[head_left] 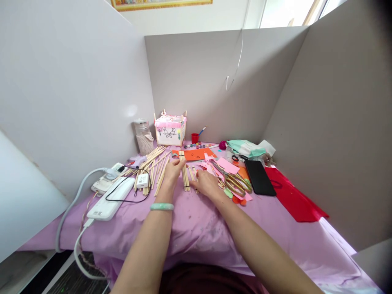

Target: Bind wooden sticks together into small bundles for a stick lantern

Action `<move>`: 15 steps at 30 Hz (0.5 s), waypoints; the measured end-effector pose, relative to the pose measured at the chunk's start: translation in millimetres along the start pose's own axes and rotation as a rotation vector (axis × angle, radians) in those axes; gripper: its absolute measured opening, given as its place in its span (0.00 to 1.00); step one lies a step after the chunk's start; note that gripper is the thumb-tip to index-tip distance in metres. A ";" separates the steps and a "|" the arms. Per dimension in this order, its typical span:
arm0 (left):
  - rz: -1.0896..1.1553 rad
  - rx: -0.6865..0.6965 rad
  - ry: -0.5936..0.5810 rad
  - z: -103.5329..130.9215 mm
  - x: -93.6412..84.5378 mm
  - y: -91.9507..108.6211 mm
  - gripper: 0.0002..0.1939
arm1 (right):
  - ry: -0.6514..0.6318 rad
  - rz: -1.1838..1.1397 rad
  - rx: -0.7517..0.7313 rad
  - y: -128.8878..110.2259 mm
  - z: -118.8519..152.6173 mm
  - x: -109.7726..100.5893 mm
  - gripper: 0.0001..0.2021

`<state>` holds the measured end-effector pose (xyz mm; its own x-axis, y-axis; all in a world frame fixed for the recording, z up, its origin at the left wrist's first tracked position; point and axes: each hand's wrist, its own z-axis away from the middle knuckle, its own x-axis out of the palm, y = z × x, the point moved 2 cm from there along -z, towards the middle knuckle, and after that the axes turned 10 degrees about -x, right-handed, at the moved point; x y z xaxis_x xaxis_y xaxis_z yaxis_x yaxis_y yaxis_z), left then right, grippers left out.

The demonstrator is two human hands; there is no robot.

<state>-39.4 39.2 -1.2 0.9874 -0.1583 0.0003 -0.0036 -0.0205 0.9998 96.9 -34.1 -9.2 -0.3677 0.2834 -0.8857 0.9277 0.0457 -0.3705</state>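
Note:
My left hand [174, 170], with a pale green bangle [161, 207] on the wrist, has its fingers closed at the left edge of a flat bundle of wooden sticks [184, 175]. Dark bands cross the bundle near its top and bottom. Just to the right lies a narrower banded set of sticks [192, 174]. My right hand [206, 182] rests beside that set, thumb towards its lower end and fingers bent; whether it grips the sticks is hard to see. Loose wooden sticks [157, 167] lie left of my left hand.
Gold-handled scissors [235, 182] and pink paper scraps [228, 165] lie right of my hands, beside a black phone [260, 178] and red cloth [290, 196]. A decorated box [170, 132] and glass jar [142, 134] stand behind. At left are a white power bank [110, 199] and cables.

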 end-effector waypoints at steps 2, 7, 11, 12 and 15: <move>-0.007 0.007 -0.009 3.9 2.0 2.7 0.14 | -0.078 0.040 0.063 -6.6 0.5 0.7 0.16; -0.066 -0.015 -0.111 13.8 6.3 9.4 0.09 | -0.178 0.017 0.119 -11.9 0.6 -3.3 0.09; -0.089 -0.002 -0.126 11.9 5.3 8.0 0.09 | -0.125 -0.023 0.095 -4.5 0.3 -4.1 0.04; -0.063 0.021 -0.111 10.5 4.4 7.9 0.09 | -0.072 -0.067 0.073 -2.1 -0.6 -4.5 0.03; 0.058 0.086 -0.095 7.4 3.0 9.2 0.13 | 0.128 -0.305 -0.064 2.9 -4.4 -6.7 0.05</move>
<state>-37.6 31.3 7.8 0.9658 -0.2540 0.0515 -0.0774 -0.0928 0.9927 102.3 -31.6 -3.1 -0.6214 0.3655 -0.6930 0.7801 0.2060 -0.5908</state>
